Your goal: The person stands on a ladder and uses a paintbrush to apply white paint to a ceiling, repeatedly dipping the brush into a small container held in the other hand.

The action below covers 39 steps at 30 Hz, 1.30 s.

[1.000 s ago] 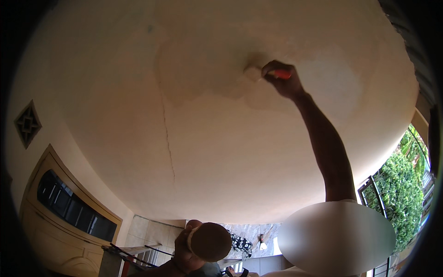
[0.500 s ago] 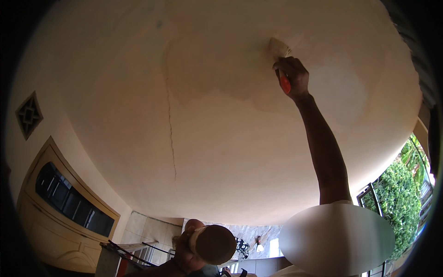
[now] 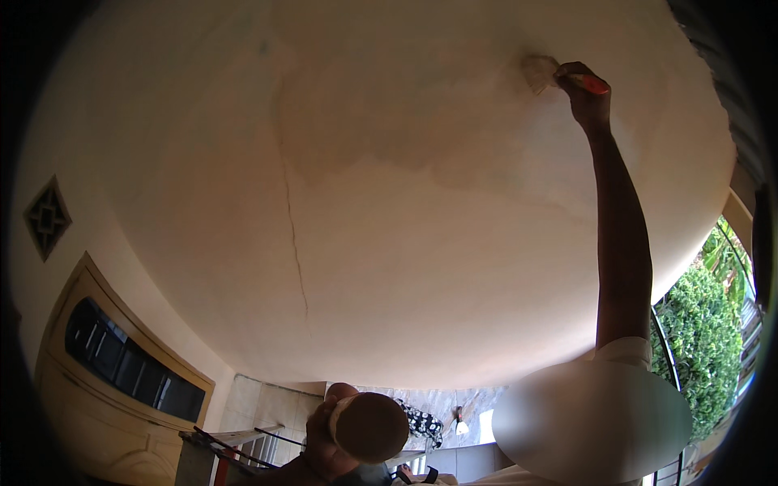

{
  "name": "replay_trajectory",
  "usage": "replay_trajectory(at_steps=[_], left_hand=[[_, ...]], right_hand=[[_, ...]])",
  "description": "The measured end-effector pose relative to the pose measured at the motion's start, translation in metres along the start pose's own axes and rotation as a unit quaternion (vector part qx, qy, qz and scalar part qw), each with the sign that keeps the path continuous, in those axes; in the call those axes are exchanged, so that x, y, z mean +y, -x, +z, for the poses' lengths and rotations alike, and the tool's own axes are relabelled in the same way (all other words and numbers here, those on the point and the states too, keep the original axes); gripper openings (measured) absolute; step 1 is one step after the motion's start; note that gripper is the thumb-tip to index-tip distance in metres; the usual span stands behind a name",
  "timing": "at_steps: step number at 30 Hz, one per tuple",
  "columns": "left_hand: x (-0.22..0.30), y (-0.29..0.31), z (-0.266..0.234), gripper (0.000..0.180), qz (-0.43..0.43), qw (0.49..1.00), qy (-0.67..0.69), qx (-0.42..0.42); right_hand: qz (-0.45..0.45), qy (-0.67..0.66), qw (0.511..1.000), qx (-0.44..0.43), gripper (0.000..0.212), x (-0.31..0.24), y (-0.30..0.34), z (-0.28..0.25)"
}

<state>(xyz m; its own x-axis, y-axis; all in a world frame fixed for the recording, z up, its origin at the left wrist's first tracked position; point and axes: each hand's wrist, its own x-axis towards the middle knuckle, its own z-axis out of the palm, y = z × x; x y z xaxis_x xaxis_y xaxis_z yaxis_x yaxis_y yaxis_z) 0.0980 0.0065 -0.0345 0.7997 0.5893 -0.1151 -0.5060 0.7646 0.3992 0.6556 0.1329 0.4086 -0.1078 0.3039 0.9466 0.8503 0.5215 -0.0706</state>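
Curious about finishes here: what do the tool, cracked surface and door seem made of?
Tool: the red handle may be plastic, being bright and smooth; its broad end is too blurred to tell.
Cracked surface: probably matte plaster, blotchy and split by a jagged crack.
Door: likely wood, low sheen, from its tan colour and moulded panels.

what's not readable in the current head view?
All in the head view:
Tool: the right hand hides part of its handle; contact with the ceiling can't be confirmed.
Round container: base or opening unclear, dark end faces camera.
Left hand: some fingers behind the container.
Pale sleeve: partly covered by a blurred oval.
Tan door: cut off by the dark rim.
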Motion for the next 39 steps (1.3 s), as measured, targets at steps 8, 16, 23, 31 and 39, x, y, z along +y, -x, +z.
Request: replay_trajectory(at_steps=[8,16,23,31,39], left_hand=[[-0.008,-0.001,0.001,0.059,-0.012,0.999,0.017,0.042],[0.000,0.006,0.002,0.062,-0.009,0.999,0.034,0.032],[-0.001,0.000,-0.003,0.063,-0.001,1.000,-0.004,0.001],[0.001,0.003,0.017,0.043,-0.015,0.996,0.079,0.034],[-0.003,-0.002,0.004,0.058,0.000,1.000,0.030,0.002]], right_hand=[[-0.231,0.325,0.914,0.080,0.016,-0.029,0.039,0.072],[-0.034,-0.059,0.987,-0.145,0.010,-0.071,0.088,0.128],[-0.055,0.226,0.969,0.084,0.007,-0.015,0.011,0.003],[-0.168,0.258,0.951,-0.020,0.019,-0.048,0.112,0.104],[0.088,-0.211,0.960,0.163,0.010,-0.088,0.046,0.120]])
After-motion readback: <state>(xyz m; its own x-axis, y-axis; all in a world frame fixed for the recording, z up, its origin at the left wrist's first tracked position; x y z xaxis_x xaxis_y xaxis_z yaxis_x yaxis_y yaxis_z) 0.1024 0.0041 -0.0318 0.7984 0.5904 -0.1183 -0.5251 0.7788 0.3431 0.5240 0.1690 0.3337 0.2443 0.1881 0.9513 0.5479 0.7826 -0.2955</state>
